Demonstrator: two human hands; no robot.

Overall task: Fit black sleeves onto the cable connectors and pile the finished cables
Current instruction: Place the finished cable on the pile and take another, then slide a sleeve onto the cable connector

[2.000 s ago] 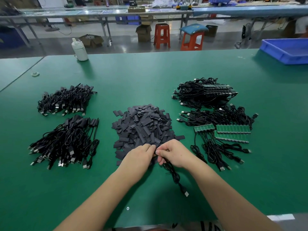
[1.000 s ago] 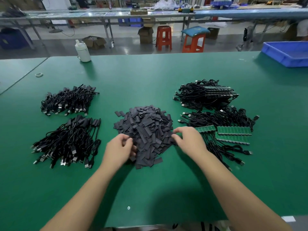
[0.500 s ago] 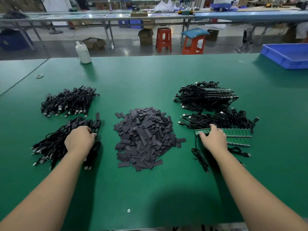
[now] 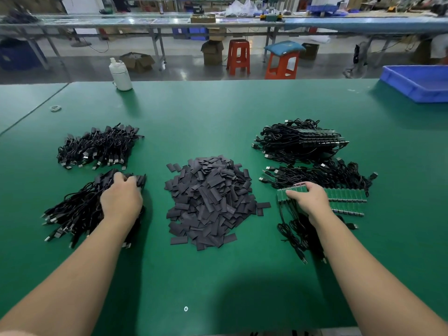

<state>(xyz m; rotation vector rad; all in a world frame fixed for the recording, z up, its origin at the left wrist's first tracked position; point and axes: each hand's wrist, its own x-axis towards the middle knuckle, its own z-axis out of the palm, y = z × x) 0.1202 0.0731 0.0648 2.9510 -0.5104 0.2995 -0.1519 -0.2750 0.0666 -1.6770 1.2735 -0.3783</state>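
A heap of flat black sleeves (image 4: 211, 197) lies mid-table. My left hand (image 4: 121, 197) rests on the near-left pile of sleeved cables (image 4: 72, 214), its fingers bent over the sleeved ends and its fingertips hidden. A second sleeved pile (image 4: 97, 146) sits behind it. At the right, my right hand (image 4: 308, 200) pinches the left end of the rows of bare green connector boards (image 4: 346, 195). Their black leads (image 4: 293, 229) trail toward me under that wrist.
Two more black cable bundles (image 4: 300, 141) (image 4: 327, 175) lie behind the green boards. A white bottle (image 4: 121, 76) stands at the far edge of the green table (image 4: 218, 112), a blue bin (image 4: 419, 83) at the far right, a small tape ring (image 4: 55, 108) far left.
Both hands left the sleeve heap. The left carried a sleeved cable to the near-left pile and stays there. The right reached to the green boards and now pinches them.
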